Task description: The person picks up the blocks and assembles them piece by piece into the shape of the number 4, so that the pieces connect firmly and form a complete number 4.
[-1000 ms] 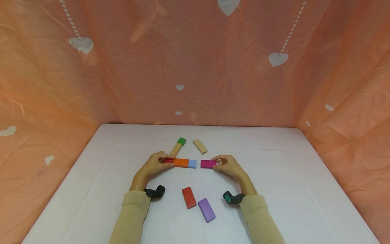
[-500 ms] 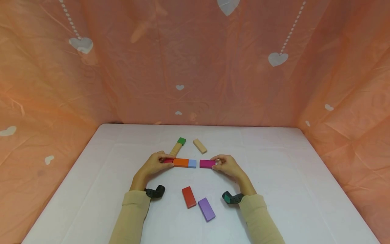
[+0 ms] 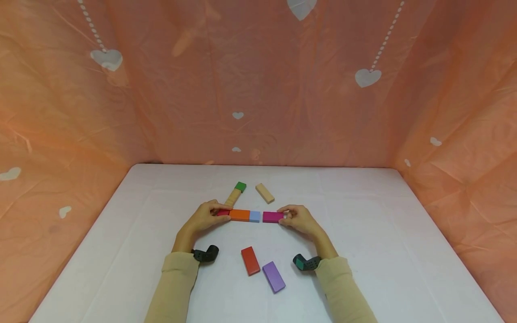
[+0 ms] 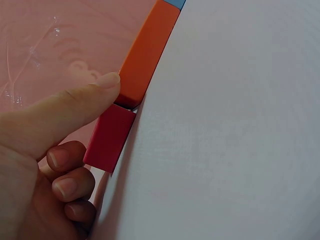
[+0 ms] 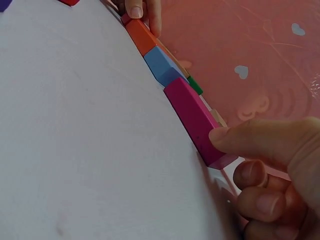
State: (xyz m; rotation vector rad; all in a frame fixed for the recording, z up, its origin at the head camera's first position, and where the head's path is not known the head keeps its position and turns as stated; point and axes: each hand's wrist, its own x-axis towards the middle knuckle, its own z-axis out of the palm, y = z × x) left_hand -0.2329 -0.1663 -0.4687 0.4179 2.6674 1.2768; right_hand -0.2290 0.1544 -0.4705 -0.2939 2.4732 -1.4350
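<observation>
Currently, the left hand (image 3: 204, 216) grips the crimson block (image 4: 110, 139), its thumb tip reaching the end of the orange block (image 3: 240, 216). Across from it, the right hand (image 3: 300, 220) pinches the magenta block (image 3: 272, 217) near its right end between thumb and forefinger, the other fingers curled under. Crimson, orange and blue block (image 3: 254, 217) lie end to end; the magenta one lines up with them, a narrow gap short of the blue. All look smooth and coloured, with crisp edges; from above the blue is squarish, the orange and magenta oblong. Behind the row, a green block (image 3: 240, 187) meets a wood block (image 3: 233, 196) set at a slant, and a second wood block (image 3: 265, 193) lies near. Closer to the person, a red block (image 3: 250, 261) and a purple block (image 3: 273, 277) lie slantwise, just apart. The worktop (image 3: 363, 233) is white with faint creases; the curtain (image 3: 262, 89) is wrinkled, orange-pink, printed with pale hearts (image 3: 368, 78). Fingers cover part of the crimson block. The left wrist view cuts off the blue block. Whether the magenta block touches the worktop is hard to tell.
</observation>
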